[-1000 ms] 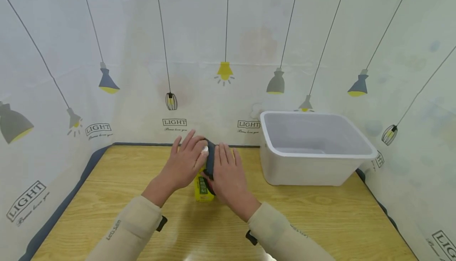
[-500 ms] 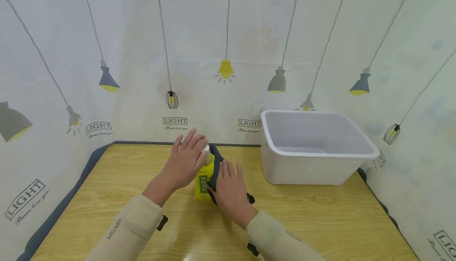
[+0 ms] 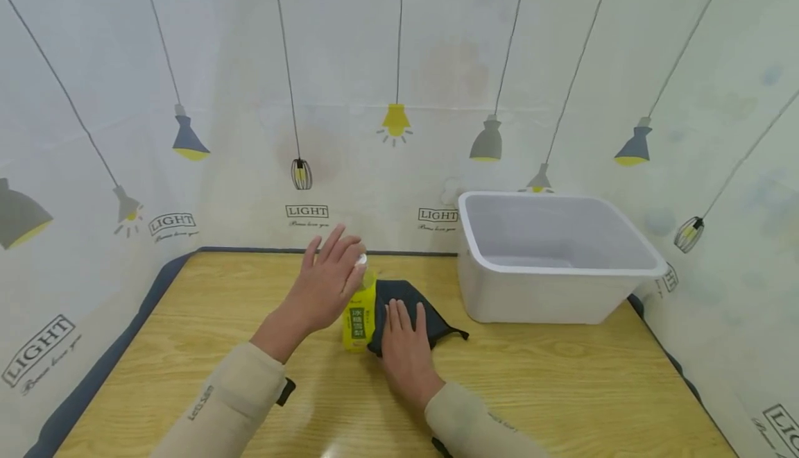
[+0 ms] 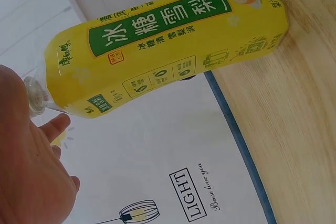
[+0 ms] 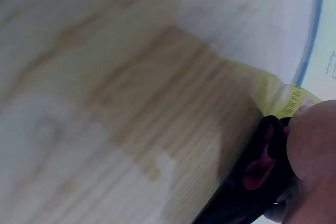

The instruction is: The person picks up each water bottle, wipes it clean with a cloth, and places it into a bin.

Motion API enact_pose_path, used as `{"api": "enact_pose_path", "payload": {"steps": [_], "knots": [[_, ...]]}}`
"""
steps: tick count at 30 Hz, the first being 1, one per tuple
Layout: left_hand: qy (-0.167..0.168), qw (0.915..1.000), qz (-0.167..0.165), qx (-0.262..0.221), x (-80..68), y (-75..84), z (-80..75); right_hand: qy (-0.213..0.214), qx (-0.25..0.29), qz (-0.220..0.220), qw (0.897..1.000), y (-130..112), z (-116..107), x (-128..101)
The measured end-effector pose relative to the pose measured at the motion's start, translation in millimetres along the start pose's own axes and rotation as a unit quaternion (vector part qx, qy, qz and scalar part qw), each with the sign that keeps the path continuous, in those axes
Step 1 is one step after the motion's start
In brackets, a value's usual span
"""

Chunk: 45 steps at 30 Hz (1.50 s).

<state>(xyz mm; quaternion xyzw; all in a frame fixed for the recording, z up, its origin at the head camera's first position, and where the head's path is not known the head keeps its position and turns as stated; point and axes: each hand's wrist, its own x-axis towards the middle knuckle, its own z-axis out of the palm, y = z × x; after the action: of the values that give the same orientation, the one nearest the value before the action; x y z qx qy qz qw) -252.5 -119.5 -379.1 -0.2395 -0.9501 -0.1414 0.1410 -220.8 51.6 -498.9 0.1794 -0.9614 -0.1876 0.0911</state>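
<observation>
A yellow drink bottle (image 3: 358, 316) with a green label stands on the wooden table (image 3: 562, 388). My left hand (image 3: 331, 270) rests against its white cap with straight fingers. The left wrist view shows the bottle (image 4: 168, 45) close up, its cap by my palm (image 4: 31, 182). A dark cloth (image 3: 437, 323) lies on the table against the bottle's right side. My right hand (image 3: 402, 323) presses flat on the cloth. In the blurred right wrist view, the cloth (image 5: 257, 182) sits under my hand (image 5: 315, 145), next to the bottle (image 5: 286, 98).
A white plastic tub (image 3: 562, 298) stands on the right rear of the table, close to the cloth. A curtain printed with lamps encloses the table on three sides. A dark mat edge runs along the left and back.
My right hand has slid the dark cloth down from the bottle's upper side to the table, where it now lies spread. My left hand has stayed on the cap.
</observation>
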Motion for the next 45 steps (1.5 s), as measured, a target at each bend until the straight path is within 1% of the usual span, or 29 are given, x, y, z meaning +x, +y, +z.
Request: {"api": "enact_pose_path", "payload": {"steps": [4,10,15,18,21,25,31,34,39,42,45], "knots": [[0.006,1.0000,0.002,0.003,0.7,0.8,0.3,-0.007,0.005,-0.005,1.000,2,7,1],[0.010,0.9999,0.006,0.006,2.7,1.9,0.3,-0.031,0.045,-0.012,0.998,12,10,5],[0.006,0.9995,0.014,0.028,2.6,1.4,-3.8,-0.034,0.086,-0.006,0.996,19,1,6],[0.006,0.9990,0.022,0.037,2.4,0.5,-7.9,-0.027,0.109,0.000,0.994,23,-6,7],[0.003,0.9990,0.028,0.034,2.3,0.1,-11.2,-0.032,0.128,0.004,0.991,27,-11,8],[0.000,0.9995,0.029,0.015,2.4,-0.2,-13.3,-0.036,0.149,0.010,0.988,34,-17,10],[0.013,0.9992,0.037,0.002,1.8,1.2,-13.8,-0.042,0.176,0.018,0.983,41,-23,14],[0.021,0.9994,0.026,0.012,1.8,3.1,-11.9,-0.046,0.179,0.020,0.983,42,-25,14],[0.033,0.9980,-0.011,0.052,2.6,7.0,-11.0,-0.042,0.184,0.025,0.982,44,-29,12],[0.027,0.9973,-0.011,0.067,2.4,9.0,-12.7,-0.041,0.188,0.029,0.981,45,-32,11],[0.015,0.9976,0.005,0.067,2.9,10.1,-14.8,-0.038,0.194,0.032,0.980,45,-34,11]]}}
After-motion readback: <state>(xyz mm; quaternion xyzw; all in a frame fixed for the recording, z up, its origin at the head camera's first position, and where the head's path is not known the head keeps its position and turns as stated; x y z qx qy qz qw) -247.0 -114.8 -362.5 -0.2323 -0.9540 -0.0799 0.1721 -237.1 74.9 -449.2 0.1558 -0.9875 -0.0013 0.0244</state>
